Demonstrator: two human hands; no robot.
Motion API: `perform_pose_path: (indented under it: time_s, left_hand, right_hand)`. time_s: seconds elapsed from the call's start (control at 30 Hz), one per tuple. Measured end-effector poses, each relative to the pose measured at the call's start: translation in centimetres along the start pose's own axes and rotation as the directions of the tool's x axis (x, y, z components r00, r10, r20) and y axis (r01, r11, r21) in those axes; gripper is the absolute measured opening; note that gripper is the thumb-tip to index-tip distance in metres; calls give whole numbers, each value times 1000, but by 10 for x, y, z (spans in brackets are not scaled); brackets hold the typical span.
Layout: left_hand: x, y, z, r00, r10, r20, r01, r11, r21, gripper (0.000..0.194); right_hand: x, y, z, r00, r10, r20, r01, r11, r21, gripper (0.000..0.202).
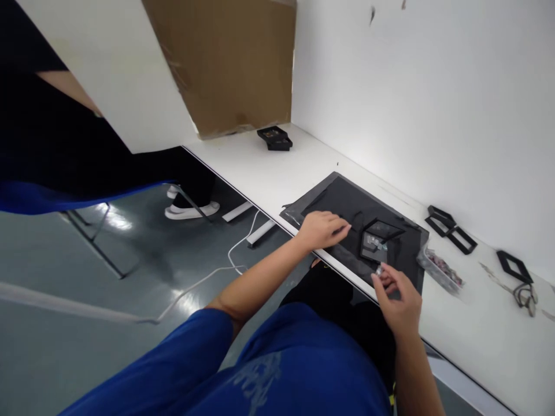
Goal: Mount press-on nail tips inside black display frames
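My right hand [396,297] is closed in a pinch, with a small shiny clear piece [379,270] between thumb and fingertips. Just beyond it, a black square frame [363,248] with a see-through middle lies tilted on a dark mat [333,199]. A few small shiny bits [376,242] show within the frame. My left hand [323,230] hovers over the mat's near left part, apart from the frame. Its fingers are loosely bent, and nothing shows in them.
Right of the mat stands a clear plastic box [440,273] of small reddish pieces. Black frames [451,230] lie by the wall, another [514,266] beside a tangled cord [525,299]. Stacked black frames [275,138] sit at the far end. A seated person [173,167] is at left.
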State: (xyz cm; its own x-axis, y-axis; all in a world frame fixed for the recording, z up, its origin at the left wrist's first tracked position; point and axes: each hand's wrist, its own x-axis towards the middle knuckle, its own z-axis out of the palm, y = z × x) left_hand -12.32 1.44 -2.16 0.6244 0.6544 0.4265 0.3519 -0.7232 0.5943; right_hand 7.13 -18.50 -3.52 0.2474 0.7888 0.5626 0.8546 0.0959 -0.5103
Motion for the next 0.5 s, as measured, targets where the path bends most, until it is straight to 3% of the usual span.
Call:
perform_pose_path:
  time_s: [0.13, 0.3, 0.5]
  left_hand:
    - [23, -12, 5, 994, 99, -45, -95, 993, 71, 34]
    - [23, 1, 18, 984, 161, -77, -153, 984, 90, 41]
    - [18, 8, 33, 953, 268, 141, -274, 962, 21, 38]
  right_hand:
    - [33, 21, 2, 995, 26, 97, -14, 992, -125, 37]
    - [57, 33, 9, 949, 78, 305, -2, 971, -241, 34]
    - [61, 28, 16, 925, 149, 350, -30, 946, -323, 33]
